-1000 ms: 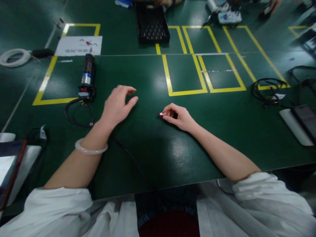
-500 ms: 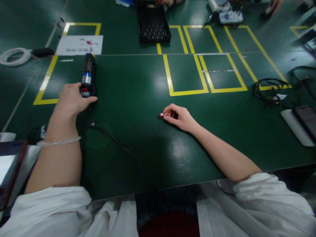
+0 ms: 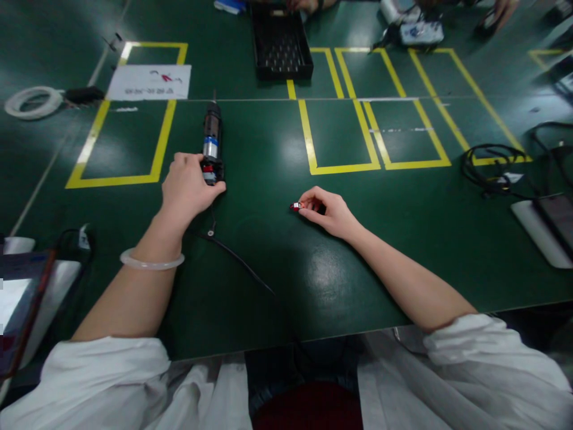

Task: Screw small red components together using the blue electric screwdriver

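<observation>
Left hand (image 3: 188, 184) is grasping a probably heavy tool (image 3: 212, 141) by its near end; right hand (image 3: 329, 211) is pinching a light-looking red part (image 3: 295, 206).

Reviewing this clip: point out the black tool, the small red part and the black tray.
Black tool (image 3: 211, 144): head view, on the blue-and-silver band of its body.
Small red part (image 3: 295, 206): head view, on its exposed end.
Black tray (image 3: 285, 73): head view, on its near wall.
</observation>
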Tool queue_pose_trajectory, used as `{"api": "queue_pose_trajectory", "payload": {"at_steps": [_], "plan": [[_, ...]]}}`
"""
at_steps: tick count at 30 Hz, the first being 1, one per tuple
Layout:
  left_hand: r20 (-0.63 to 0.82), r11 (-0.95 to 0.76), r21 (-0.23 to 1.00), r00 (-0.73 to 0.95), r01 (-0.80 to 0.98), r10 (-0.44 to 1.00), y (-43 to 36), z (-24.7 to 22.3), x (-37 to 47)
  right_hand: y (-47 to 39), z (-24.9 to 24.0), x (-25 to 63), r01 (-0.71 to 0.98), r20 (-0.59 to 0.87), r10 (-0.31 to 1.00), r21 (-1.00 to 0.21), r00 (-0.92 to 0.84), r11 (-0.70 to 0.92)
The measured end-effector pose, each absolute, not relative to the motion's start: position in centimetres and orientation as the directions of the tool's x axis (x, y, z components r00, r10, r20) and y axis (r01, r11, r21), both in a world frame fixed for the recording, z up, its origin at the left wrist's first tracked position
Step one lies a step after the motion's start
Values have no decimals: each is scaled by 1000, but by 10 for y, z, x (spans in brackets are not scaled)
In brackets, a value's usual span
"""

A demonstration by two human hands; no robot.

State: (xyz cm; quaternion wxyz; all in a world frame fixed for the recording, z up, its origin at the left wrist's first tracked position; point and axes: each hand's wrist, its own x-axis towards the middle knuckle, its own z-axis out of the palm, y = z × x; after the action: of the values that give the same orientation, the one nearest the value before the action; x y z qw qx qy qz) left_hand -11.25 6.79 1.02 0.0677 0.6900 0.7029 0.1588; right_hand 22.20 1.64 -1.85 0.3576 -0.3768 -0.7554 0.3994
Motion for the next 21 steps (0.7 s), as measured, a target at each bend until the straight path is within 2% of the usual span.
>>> {"api": "queue_pose_trajectory", "payload": {"at_steps": [4,14,21], "plan": [[143,-130,378,81,917,986,54,6,-79,16,-19,222,301,254,860,-861,-443,409],[123,-369,233,349,900,929,10,14,-12,17,-20,220,337,320,842,-809,-433,481],[141,-453,257,431,854,892,-4,15,4,15,-22,219,431,292,833,-748,-469,504]]}}
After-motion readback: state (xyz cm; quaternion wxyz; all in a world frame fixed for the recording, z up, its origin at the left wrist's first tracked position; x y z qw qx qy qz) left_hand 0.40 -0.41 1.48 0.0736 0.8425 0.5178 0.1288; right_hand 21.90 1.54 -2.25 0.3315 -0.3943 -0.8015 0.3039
